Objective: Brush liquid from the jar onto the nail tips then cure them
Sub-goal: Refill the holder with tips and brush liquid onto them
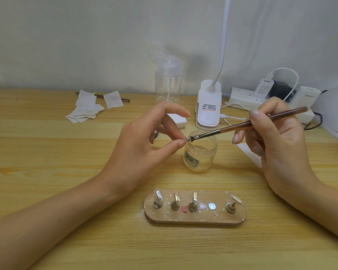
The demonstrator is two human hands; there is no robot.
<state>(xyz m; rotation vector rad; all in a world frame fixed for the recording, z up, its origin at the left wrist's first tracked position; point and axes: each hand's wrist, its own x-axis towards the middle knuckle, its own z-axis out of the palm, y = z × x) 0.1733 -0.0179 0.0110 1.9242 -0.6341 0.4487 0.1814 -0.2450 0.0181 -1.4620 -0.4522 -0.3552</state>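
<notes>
Clear pump bottle (168,82) standing at the rear of the wooden table (47,152). Left of the bottle: scattered white wipes (86,110) lying over a brown stick (125,99). Right of the bottle: white power strip (240,95) with a charger (262,88) plugged in.

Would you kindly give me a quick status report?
Left hand pinches small piece by open jar. Right hand holds brush, bristles touching it. Four nail tips on board. Nothing blocking.

Soft, even light on the worktop (47,191), fairly bright, no harsh glare. Faint grey shadows on the wall (86,36) behind the clear bottle (168,82). Small glints on the nail tips (194,196). Slightly soft throughout; the worktop's back edge bows toward the corners.
</notes>
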